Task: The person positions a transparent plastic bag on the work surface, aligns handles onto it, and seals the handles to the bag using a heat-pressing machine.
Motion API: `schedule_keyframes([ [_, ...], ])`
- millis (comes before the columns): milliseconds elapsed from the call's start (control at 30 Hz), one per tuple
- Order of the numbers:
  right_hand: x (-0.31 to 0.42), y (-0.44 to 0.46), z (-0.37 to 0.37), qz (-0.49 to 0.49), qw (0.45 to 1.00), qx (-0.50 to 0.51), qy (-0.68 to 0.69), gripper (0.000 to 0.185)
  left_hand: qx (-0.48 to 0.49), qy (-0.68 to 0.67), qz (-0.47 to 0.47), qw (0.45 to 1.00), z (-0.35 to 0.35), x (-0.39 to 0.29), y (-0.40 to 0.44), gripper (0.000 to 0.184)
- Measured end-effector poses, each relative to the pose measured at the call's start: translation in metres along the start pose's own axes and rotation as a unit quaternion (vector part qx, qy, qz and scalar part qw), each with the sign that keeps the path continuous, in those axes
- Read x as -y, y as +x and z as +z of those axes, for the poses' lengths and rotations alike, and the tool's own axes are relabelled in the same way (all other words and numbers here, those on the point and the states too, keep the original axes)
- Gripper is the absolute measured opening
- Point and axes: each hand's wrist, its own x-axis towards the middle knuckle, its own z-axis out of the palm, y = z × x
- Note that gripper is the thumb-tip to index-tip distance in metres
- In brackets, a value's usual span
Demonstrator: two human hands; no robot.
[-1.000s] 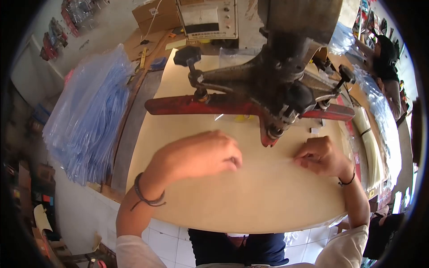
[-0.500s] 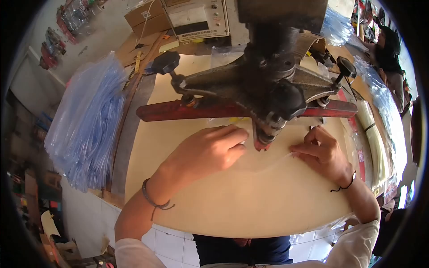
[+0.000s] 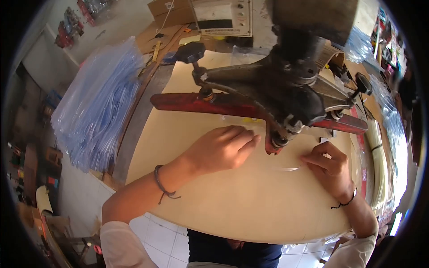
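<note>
My right hand (image 3: 330, 169) is closed in a pinch above the tan sheet (image 3: 241, 201). A thin, clear-white strip (image 3: 287, 169) sticks out from its fingertips toward the left. My left hand (image 3: 229, 149) is over the same sheet, fingers curled and pressed together; anything inside them is hidden. Between and beyond both hands hangs a dark metal press head (image 3: 286, 85) with a long red bar (image 3: 223, 103). A short red piece (image 3: 271, 145) projects from the bar toward me, between my hands, with neither hand touching it.
Clear bluish plastic sleeves (image 3: 98, 102) are stacked on the left. A control box (image 3: 222, 18) and a cardboard box (image 3: 172, 12) stand behind. Black knobs (image 3: 191, 52) protrude from the press head. Pale strips in a bundle (image 3: 378, 161) lie on the right, beside more clear plastic (image 3: 385, 102).
The view has shifted, so the press sits further right. The strip's left end now shows free near my right hand. My left hand's fingers have drawn closer together.
</note>
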Motion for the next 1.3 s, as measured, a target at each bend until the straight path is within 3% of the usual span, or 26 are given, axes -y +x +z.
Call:
schedule_keyframes([
  [100,0.005,0.002,-0.003,0.011,1.0,0.01,-0.011,0.027,-0.026,0.017,0.009,0.999,0.003,0.0,0.003,0.029],
  [300,0.008,0.003,-0.002,0.03,0.999,0.023,-0.018,0.028,0.046,0.066,-0.039,0.996,0.01,-0.001,-0.002,0.025],
  [700,0.008,0.003,0.0,0.044,0.998,0.031,-0.03,0.03,0.032,0.044,-0.054,0.997,0.013,0.0,-0.001,0.018],
  [1300,0.01,0.004,-0.003,0.045,0.998,0.041,-0.033,0.028,0.058,0.078,-0.056,0.994,0.015,-0.003,0.0,0.025],
])
